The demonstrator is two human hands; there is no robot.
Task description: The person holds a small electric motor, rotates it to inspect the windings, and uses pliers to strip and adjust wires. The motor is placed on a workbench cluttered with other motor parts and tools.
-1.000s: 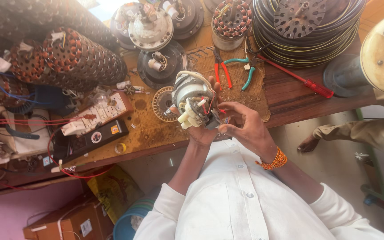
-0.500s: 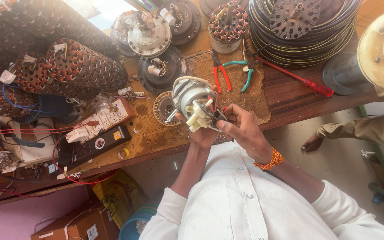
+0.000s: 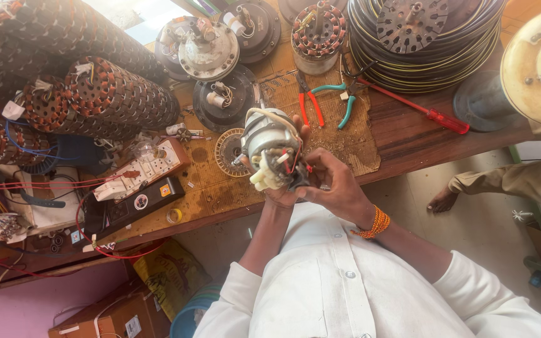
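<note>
While cradled from below by the left hand (image 3: 277,191), small grey motor (image 3: 270,147) raised just above the counter (image 3: 402,134) edge, wired end turned up, seemingly for access. Right hand (image 3: 336,188) curled in from the side, fingertips pinched at the red and black wires (image 3: 297,164). Left palm closed round the housing. Red-handled pliers (image 3: 308,103) and screwdriver (image 3: 436,116) lying near.
</note>
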